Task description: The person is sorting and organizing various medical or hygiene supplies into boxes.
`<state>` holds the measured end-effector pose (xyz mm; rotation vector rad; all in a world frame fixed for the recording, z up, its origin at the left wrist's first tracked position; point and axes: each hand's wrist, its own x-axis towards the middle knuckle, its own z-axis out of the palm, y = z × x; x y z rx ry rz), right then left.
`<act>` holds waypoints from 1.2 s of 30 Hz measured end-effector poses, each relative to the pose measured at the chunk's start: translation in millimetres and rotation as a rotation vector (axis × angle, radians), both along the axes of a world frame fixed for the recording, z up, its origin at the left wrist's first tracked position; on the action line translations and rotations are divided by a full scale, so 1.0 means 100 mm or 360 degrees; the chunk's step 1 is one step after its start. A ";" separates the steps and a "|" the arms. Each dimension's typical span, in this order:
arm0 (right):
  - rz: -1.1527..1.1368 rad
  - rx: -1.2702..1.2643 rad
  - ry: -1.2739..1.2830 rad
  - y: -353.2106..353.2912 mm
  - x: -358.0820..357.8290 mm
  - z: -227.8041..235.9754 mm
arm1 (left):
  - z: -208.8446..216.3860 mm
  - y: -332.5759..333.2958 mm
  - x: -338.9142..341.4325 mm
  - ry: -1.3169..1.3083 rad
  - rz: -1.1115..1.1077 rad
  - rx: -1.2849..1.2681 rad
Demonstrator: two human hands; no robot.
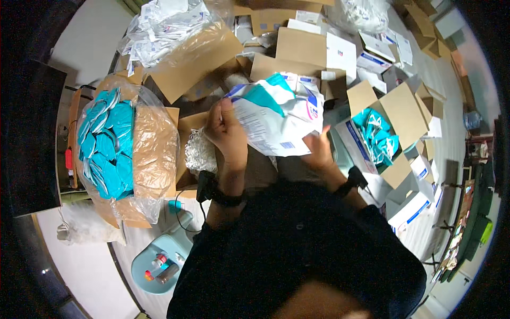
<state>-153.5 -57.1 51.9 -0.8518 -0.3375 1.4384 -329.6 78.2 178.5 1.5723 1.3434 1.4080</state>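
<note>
A white printed plastic bag (265,130) with blue and pink marks is held up in front of my chest. A folded teal item (271,95) shows at its upper side; I cannot tell how far inside the bag it sits. My left hand (227,125) is closed, its fingers pinching the bag's left edge. At the lower right corner, my right hand (319,150) grips the bag, thumb side up and partly blurred. Both wrists wear black straps with small devices.
To the left stands a plastic-lined carton (154,151) heaped with teal packets (109,143). An open box (353,141) with teal packets (374,133) stands at right. White bags (167,32) pile up at the far left. A light-blue stool (149,271) carrying bottles is at lower left.
</note>
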 end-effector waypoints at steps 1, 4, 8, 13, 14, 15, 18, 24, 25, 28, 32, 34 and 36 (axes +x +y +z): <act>0.0112 0.0120 -0.0100 -0.01 -0.01 -0.07 | 0.01 0.05 0.01 -0.0036 0.0052 0.0026; 0.0226 0.0635 0.0185 0.11 -0.28 0.24 | -0.13 0.12 0.06 -0.0096 0.0176 0.0152; -0.0097 0.0391 -0.0616 0.32 -0.20 0.35 | -0.25 -0.05 0.23 -0.0397 -0.0059 0.0088; -0.0208 0.0500 -0.0075 0.38 -0.03 0.70 | -0.05 -0.20 0.00 -0.0574 -0.0694 -0.0224; -0.0170 0.0484 -0.0162 0.36 0.04 0.74 | -0.01 -0.19 -0.05 -0.0542 -0.0825 -0.0315; -0.0122 0.0472 -0.0235 0.33 0.08 0.76 | 0.07 -0.19 -0.12 -0.0490 -0.0938 -0.0400; -0.0009 0.0387 -0.0562 0.30 0.14 0.74 | 0.33 -0.13 -0.16 -0.0227 -0.1353 -0.0199; 0.0185 0.0352 -0.0845 0.29 0.15 0.64 | 0.25 -0.06 -0.13 0.0138 -0.1312 -0.0134; 0.0138 0.0335 -0.0751 0.29 0.15 0.63 | 0.23 -0.07 -0.09 0.0060 -0.1266 -0.0154; -0.0035 0.0378 -0.0575 0.30 0.12 0.59 | 0.06 -0.12 -0.03 -0.0105 -0.1007 -0.0336; -0.0324 0.0391 -0.0723 0.33 0.01 0.59 | -0.03 -0.12 0.04 0.0012 -0.0678 -0.0019; -0.0373 0.0390 -0.0728 0.31 0.02 0.58 | -0.11 -0.11 0.03 0.0164 -0.0553 0.0149; -0.0423 0.0315 -0.0767 0.30 0.04 0.58 | -0.14 -0.13 0.03 0.0208 -0.0466 0.0216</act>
